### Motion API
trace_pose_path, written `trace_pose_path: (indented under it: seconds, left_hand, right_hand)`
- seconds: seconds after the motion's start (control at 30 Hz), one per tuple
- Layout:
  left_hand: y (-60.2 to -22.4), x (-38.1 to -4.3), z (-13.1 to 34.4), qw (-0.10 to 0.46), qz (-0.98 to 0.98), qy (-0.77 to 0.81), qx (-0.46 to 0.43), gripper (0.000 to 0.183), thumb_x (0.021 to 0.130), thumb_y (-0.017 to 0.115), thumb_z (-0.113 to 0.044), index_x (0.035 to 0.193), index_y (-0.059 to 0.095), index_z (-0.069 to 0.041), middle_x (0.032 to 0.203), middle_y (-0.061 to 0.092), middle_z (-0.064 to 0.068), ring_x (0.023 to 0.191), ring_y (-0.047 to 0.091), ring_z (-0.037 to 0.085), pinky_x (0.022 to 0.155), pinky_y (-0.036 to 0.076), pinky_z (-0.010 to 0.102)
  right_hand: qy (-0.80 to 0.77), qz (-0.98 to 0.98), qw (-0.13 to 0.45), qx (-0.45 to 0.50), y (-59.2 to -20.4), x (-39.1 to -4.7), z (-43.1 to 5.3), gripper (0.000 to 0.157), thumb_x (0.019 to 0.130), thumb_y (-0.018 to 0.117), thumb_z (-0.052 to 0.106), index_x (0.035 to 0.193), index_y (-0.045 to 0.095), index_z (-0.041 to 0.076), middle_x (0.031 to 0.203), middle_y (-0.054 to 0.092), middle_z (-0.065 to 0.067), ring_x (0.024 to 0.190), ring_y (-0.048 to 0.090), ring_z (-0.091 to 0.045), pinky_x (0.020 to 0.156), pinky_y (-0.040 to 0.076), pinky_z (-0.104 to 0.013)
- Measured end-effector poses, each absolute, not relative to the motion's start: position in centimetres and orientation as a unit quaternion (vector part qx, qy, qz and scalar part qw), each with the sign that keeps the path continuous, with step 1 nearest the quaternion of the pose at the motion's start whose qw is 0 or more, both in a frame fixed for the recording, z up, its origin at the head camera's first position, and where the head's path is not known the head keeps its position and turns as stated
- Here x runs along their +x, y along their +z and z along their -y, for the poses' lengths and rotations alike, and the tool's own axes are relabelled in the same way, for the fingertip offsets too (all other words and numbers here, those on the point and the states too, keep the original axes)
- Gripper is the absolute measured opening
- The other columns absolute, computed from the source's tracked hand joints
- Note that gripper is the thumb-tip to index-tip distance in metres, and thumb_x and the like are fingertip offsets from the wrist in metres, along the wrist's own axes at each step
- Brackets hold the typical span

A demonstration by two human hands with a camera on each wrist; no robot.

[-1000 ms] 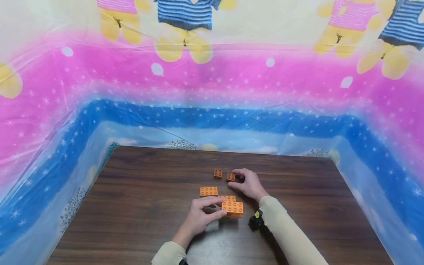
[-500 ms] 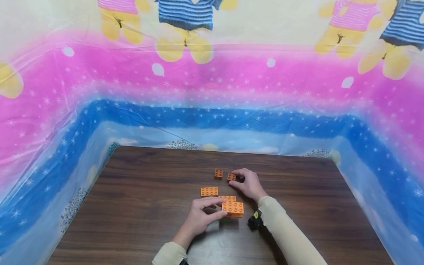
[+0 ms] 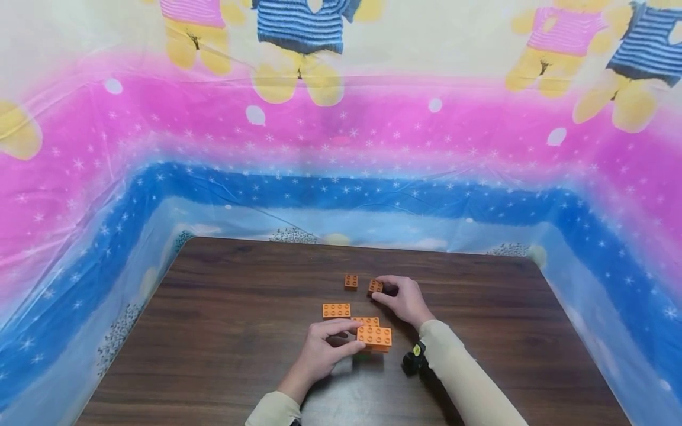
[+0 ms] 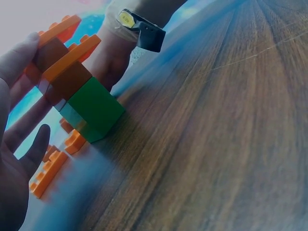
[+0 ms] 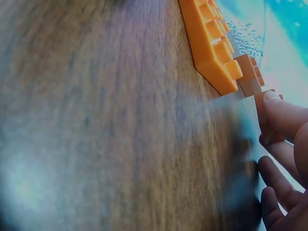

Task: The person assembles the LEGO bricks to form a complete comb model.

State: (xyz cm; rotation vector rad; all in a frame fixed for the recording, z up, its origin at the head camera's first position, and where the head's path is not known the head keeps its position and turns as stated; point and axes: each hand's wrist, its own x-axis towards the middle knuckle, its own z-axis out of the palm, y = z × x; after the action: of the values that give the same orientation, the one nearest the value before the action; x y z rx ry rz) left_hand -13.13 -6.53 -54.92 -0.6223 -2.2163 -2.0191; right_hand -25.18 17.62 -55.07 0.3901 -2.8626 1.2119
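1. The left hand (image 3: 321, 349) stays at the stack (image 3: 375, 336), thumb and fingers clamped on its left end.
2. Just beyond, the orange block (image 3: 336, 310) and spare brown block (image 3: 351, 282) lie unheld.
3. The small brown block (image 3: 375, 287) has slid slightly right, widening its gap; it seems unattached.
4. The right hand (image 3: 405, 300) pinches it; bare table (image 3: 506, 337) separates it from the stack, the right edge well apart.

No readable text, yellow wrist label (image 4: 127, 19) illegible
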Motion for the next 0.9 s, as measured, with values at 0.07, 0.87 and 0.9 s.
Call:
trace_pose_path:
  seconds: [0.07, 0.87, 0.9]
  left_hand:
    - [-54.9, -13.1, 6.6, 0.038, 0.722, -0.661, -0.202, 0.033, 0.089, 0.087, -0.019, 0.122, 0.080, -0.015, 0.116, 0.079, 0.001, 0.102, 0.076, 0.022, 0.088, 0.063, 0.050]
    - [-54.8, -13.0, 6.5, 0.049, 0.718, -0.662, -0.210, 0.031, 0.090, 0.086, -0.016, 0.120, 0.080, -0.015, 0.117, 0.078, 0.002, 0.101, 0.075, 0.018, 0.087, 0.063, 0.048]
    - [-54.8, -13.0, 6.5, 0.049, 0.717, -0.662, -0.211, 0.031, 0.090, 0.086, -0.016, 0.120, 0.080, -0.014, 0.117, 0.079, 0.002, 0.101, 0.075, 0.018, 0.087, 0.063, 0.048]
  right_hand:
    - [0.387, 0.914, 0.002, 0.125, -55.1, -25.0, -17.8, 0.039, 0.093, 0.083, 0.032, 0.130, 0.075, 0.021, 0.126, 0.074, -0.002, 0.117, 0.069, -0.024, 0.103, 0.055, -0.053]
    - [0.426, 0.892, -0.003, 0.151, -51.0, -21.6, -17.9, 0.040, 0.094, 0.082, 0.030, 0.133, 0.073, 0.024, 0.130, 0.073, -0.001, 0.113, 0.071, -0.021, 0.092, 0.062, -0.046]
    - [0.425, 0.892, -0.002, 0.156, -50.8, -21.5, -18.0, 0.041, 0.094, 0.082, 0.031, 0.134, 0.073, 0.023, 0.130, 0.072, 0.000, 0.113, 0.071, -0.021, 0.092, 0.061, -0.046]
